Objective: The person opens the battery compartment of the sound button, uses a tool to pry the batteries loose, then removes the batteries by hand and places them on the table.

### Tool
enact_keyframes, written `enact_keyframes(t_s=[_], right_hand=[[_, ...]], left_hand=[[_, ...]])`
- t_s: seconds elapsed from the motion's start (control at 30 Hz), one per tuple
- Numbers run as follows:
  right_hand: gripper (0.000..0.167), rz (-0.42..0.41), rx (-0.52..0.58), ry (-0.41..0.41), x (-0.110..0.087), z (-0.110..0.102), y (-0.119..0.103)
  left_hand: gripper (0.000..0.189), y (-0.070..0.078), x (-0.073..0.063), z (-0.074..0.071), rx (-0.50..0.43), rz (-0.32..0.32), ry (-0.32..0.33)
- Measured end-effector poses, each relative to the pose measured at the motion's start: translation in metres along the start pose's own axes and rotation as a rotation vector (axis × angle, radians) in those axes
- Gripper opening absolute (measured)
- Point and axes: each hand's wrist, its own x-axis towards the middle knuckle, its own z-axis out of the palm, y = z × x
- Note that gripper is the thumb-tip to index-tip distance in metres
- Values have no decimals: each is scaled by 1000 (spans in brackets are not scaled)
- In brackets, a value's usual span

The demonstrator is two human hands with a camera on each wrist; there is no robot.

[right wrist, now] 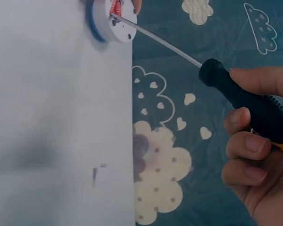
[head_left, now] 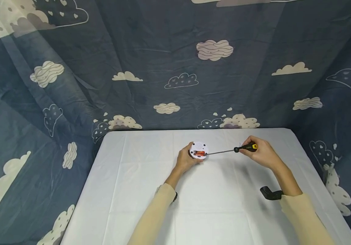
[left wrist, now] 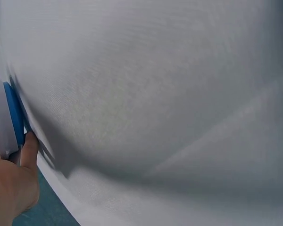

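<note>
My left hand holds a round white device with a blue face, seen edge-on in the left wrist view. Its back is turned up and shows red batteries in an uncovered compartment, along with a speaker grille and several dark holes. In my right hand is a screwdriver with a black and yellow handle, gripped between thumb and fingers. The long metal shaft points left, and its tip meets the device at the end of the battery compartment. Whether the tip touches a battery I cannot tell.
A white cloth covers the table beneath both hands. Dark blue curtains with cloud prints hang behind it and at both sides. A black wrist mount sticks out from my right sleeve above the table.
</note>
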Motion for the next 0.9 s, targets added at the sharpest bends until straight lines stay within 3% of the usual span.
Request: enact_keyframes(t_s=[0.57, 0.9], right_hand=[[22, -85, -50, -35, 2, -2, -39], [25, -5, 48, -52, 3, 0, -8]], left_hand=[[97, 1, -2, 1, 73, 34, 10], [99, -1, 0, 1, 51, 21, 13]])
